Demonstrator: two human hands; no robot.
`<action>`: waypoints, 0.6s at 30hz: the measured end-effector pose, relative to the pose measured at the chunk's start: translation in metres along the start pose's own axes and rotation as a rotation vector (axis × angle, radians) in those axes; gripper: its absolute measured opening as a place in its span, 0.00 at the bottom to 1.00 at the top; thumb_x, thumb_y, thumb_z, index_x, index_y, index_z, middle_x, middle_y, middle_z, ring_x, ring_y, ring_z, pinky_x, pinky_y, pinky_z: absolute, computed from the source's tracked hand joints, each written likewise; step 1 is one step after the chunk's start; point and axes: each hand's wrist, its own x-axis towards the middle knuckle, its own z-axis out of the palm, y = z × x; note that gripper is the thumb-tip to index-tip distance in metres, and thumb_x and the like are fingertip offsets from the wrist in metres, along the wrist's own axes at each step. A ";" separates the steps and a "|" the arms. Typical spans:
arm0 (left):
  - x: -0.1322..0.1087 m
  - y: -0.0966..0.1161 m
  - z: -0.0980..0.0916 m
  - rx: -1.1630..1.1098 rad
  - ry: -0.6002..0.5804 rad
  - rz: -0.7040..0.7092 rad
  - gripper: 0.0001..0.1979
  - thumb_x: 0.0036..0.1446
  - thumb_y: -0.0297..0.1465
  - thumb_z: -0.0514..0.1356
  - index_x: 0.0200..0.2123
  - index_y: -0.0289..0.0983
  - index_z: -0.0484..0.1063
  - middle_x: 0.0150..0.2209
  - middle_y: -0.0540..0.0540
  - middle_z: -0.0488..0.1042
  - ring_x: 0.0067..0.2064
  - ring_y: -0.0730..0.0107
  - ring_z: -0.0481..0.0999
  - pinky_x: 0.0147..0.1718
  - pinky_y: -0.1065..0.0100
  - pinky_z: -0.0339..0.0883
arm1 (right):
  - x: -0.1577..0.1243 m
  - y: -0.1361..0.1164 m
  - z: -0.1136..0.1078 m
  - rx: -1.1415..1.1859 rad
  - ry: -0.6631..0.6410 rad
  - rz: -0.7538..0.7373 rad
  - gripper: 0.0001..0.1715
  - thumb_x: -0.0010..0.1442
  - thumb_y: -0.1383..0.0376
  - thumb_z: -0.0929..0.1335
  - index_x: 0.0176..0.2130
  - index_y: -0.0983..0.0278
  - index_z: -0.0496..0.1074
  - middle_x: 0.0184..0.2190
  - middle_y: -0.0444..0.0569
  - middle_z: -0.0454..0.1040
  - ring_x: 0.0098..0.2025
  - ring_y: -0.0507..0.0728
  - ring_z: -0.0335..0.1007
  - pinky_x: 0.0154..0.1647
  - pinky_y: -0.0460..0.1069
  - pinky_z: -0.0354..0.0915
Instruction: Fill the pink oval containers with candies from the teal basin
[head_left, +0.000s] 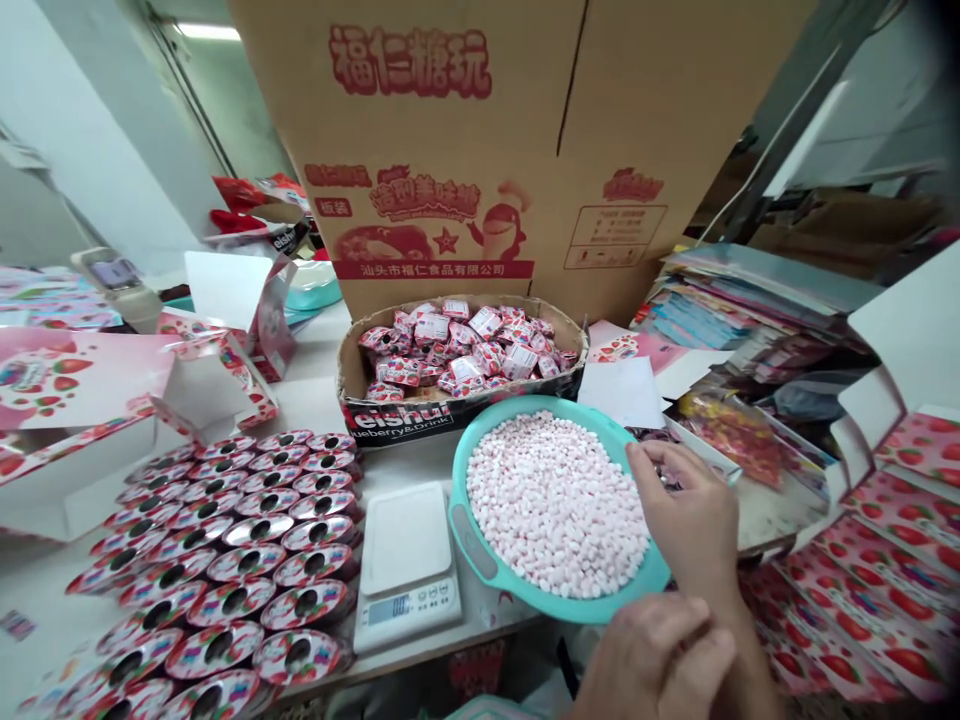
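My right hand (682, 510) rests at the far right of a teal plastic bowl (480, 545), its curled fingers over the rim. The bowl is heaped with small pink-and-white candies (555, 505). Whether those fingers pinch anything, I cannot tell. Lower down, my left hand (649, 660) is clasped around my right forearm, below the bowl's front rim. A white digital kitchen scale (405, 570) stands left of the bowl with nothing on its platform. Behind the bowl, a low cardboard tray (465, 420) holds several wrapped pink sweets (457, 350).
Rows of round pink-printed tins (232, 560) cover the table's left side, beside flat strawberry-printed boxes (75, 390). A large printed carton (420, 150) stands at the back. Stacked papers (750, 300) and strawberry-printed cartons (885, 580) lie to the right.
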 end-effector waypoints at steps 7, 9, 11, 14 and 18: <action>0.035 -0.017 -0.019 -0.150 -0.066 0.198 0.08 0.62 0.34 0.56 0.37 0.35 0.70 0.32 0.48 0.78 0.37 0.72 0.78 0.40 0.73 0.73 | 0.001 0.007 0.008 -0.018 0.008 -0.004 0.17 0.60 0.54 0.65 0.29 0.62 0.73 0.31 0.49 0.77 0.36 0.60 0.72 0.44 0.54 0.62; 0.052 -0.027 -0.035 -0.119 -0.136 0.273 0.09 0.61 0.35 0.57 0.36 0.35 0.70 0.30 0.48 0.77 0.36 0.71 0.77 0.41 0.71 0.73 | 0.000 0.013 0.012 -0.010 -0.018 -0.010 0.17 0.61 0.54 0.64 0.29 0.62 0.72 0.32 0.49 0.77 0.36 0.60 0.72 0.44 0.54 0.62; 0.078 -0.043 -0.057 -0.051 -0.211 0.297 0.13 0.59 0.38 0.58 0.38 0.33 0.70 0.32 0.46 0.77 0.40 0.68 0.76 0.46 0.67 0.71 | -0.004 0.020 0.016 -0.006 -0.059 -0.022 0.17 0.61 0.53 0.64 0.30 0.62 0.72 0.32 0.49 0.77 0.36 0.60 0.72 0.44 0.55 0.62; 0.133 -0.088 -0.087 0.136 -0.282 0.200 0.11 0.58 0.35 0.59 0.41 0.35 0.70 0.40 0.44 0.76 0.48 0.62 0.73 0.50 0.58 0.68 | -0.013 0.034 0.023 -0.010 -0.132 -0.030 0.19 0.62 0.52 0.63 0.31 0.62 0.72 0.33 0.50 0.77 0.37 0.61 0.73 0.44 0.56 0.62; 0.207 -0.175 -0.090 0.509 -0.534 0.097 0.11 0.60 0.34 0.56 0.43 0.35 0.70 0.43 0.43 0.74 0.49 0.60 0.70 0.50 0.53 0.66 | -0.030 0.054 0.035 -0.015 -0.207 -0.029 0.19 0.63 0.52 0.62 0.33 0.62 0.73 0.35 0.51 0.77 0.39 0.62 0.73 0.45 0.57 0.62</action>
